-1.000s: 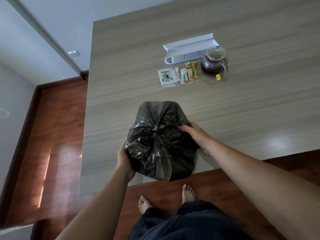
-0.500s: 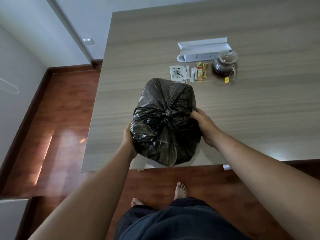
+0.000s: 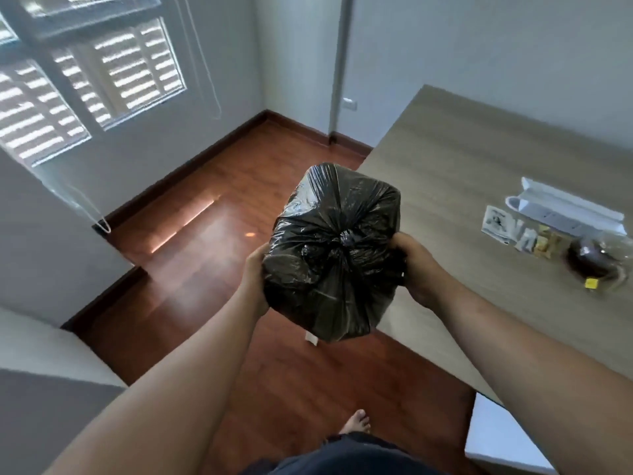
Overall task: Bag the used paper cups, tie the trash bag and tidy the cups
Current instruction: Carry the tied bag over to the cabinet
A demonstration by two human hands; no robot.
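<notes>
A full black trash bag (image 3: 329, 248), knotted at its top, hangs in the air between my two hands over the wooden floor, just off the left edge of the table (image 3: 462, 173). My left hand (image 3: 255, 269) grips the bag's left side, mostly hidden behind it. My right hand (image 3: 412, 265) grips its right side near the knot, fingers curled into the plastic. No paper cups are visible; whatever is in the bag is hidden.
On the table at right lie a white power strip box (image 3: 565, 209), a tea packet (image 3: 498, 222), several sachets (image 3: 539, 243) and a glass teapot (image 3: 594, 262). A window with blinds (image 3: 85, 73) and white walls stand left. A white seat (image 3: 503, 437) is at lower right.
The bag has been lifted off the table and carried left over the floor. My view has turned left toward the window.
</notes>
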